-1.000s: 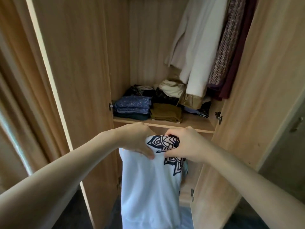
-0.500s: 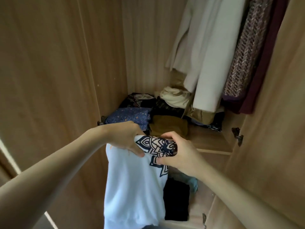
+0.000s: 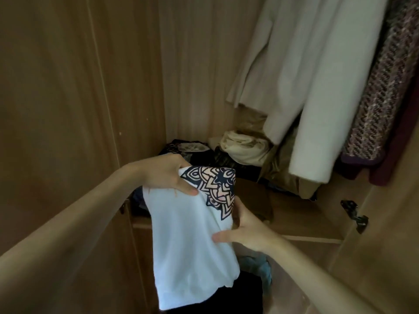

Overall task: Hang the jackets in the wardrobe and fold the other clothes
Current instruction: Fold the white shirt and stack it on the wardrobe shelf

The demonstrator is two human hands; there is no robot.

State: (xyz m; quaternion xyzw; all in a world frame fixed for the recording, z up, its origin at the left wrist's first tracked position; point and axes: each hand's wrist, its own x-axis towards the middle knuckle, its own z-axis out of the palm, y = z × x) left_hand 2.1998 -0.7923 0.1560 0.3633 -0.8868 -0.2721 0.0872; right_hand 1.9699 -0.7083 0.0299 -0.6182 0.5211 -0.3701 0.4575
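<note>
At centre frame the left hand (image 3: 167, 175) pinches the shirt (image 3: 192, 241) by its top fold while the right hand (image 3: 242, 232) grips its side edge, likely keeping it flat for the shelf (image 3: 301, 218).

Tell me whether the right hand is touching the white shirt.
Touching. The head view shows the right hand pinching the white shirt at its right edge, thumb across the front.

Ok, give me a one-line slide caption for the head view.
Both hands, left hand and right hand, grip a white printed T-shirt before the wardrobe shelf.
</note>
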